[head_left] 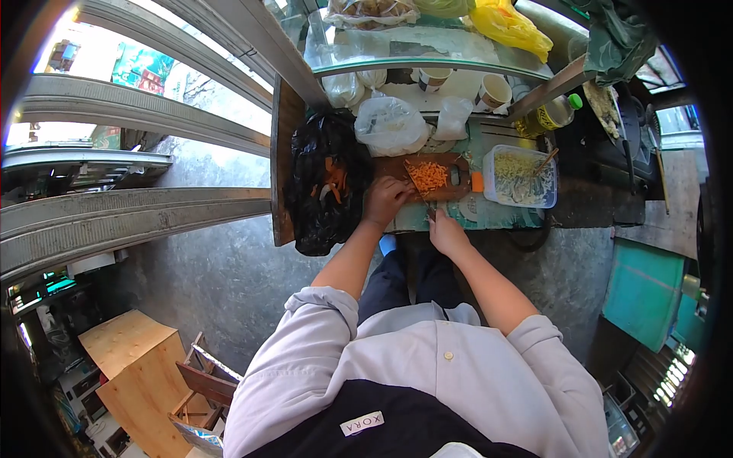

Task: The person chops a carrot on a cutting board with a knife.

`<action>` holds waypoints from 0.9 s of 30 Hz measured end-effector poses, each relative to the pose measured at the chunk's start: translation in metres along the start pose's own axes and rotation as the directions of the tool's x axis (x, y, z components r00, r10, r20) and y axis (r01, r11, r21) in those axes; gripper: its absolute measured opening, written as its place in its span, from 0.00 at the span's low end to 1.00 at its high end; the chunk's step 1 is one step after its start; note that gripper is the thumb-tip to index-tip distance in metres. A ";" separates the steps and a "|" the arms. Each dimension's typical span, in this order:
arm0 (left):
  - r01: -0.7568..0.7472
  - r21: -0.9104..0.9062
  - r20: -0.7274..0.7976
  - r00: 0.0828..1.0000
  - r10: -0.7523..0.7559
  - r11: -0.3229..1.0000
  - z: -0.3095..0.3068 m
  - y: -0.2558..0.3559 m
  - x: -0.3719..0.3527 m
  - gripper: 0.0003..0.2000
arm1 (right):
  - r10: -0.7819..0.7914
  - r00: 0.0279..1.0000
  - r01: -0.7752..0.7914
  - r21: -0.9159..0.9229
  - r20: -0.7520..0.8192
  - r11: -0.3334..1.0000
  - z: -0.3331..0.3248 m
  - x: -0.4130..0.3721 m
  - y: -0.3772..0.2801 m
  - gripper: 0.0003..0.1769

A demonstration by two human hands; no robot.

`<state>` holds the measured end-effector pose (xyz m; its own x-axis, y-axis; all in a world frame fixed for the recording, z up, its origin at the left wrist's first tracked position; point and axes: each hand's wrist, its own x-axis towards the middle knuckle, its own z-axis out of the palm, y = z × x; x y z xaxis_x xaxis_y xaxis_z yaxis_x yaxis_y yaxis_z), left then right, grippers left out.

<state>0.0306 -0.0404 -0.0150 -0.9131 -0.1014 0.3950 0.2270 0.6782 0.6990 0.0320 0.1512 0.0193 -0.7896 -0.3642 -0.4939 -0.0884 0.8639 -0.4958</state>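
A brown wooden cutting board lies near the front edge of the counter, with a pile of chopped carrot on it. My right hand grips a knife by its handle, the narrow blade angled over the board at the left of the pile. On the board's left part rests my left hand, fingers curled and pressed together beside the blade; what lies under them is hidden. An orange carrot chunk sits right of the board, next to a clear plastic tub of shredded pale vegetable.
A black plastic bag with orange peelings stands left of the board. Behind are a white plastic bag, paper cups and a green-capped oil bottle. A glass shelf spans above; a stove is at right.
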 end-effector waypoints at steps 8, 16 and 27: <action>0.012 0.039 -0.012 1.000 -0.012 0.999 -0.002 -0.001 -0.002 0.08 | -0.033 0.999 0.033 0.024 -0.023 0.999 -0.008 -0.012 -0.011 0.15; -0.035 0.033 -0.028 0.999 0.036 0.999 -0.002 0.001 -0.003 0.06 | 0.010 0.999 -0.010 -0.004 0.033 1.000 -0.008 0.002 -0.007 0.16; -0.039 0.016 -0.066 0.997 0.040 0.999 0.001 -0.005 -0.005 0.06 | 0.000 1.000 -0.001 0.025 0.025 1.000 -0.003 -0.011 -0.011 0.16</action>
<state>0.0339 -0.0426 -0.0214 -0.8790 -0.1217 0.4610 0.2571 0.6934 0.6732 0.0396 0.1467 0.0320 -0.7740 -0.3729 -0.5117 -0.0727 0.8552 -0.5132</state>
